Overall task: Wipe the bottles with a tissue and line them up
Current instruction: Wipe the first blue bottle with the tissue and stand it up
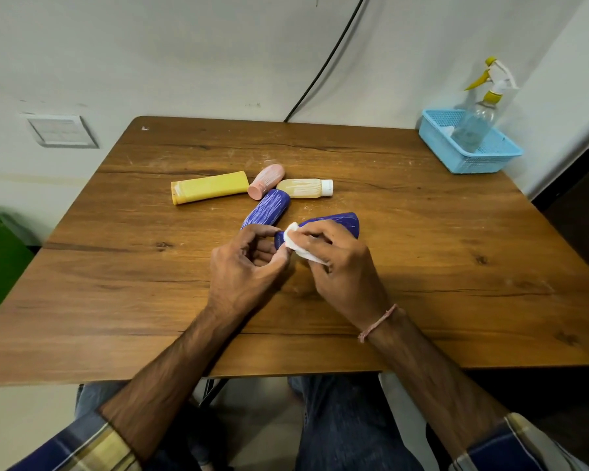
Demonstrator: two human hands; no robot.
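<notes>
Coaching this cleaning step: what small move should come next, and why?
Probably slide the tissue in the right hand along the nearer blue bottle toward its far end: the left hand pinches its near end, and the tissue covers only that near part.

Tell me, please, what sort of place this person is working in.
Probably a plain room in a home or small office: a wooden table against a bare white wall, a switch plate on that wall, and a blue basket holding a spray bottle.
</notes>
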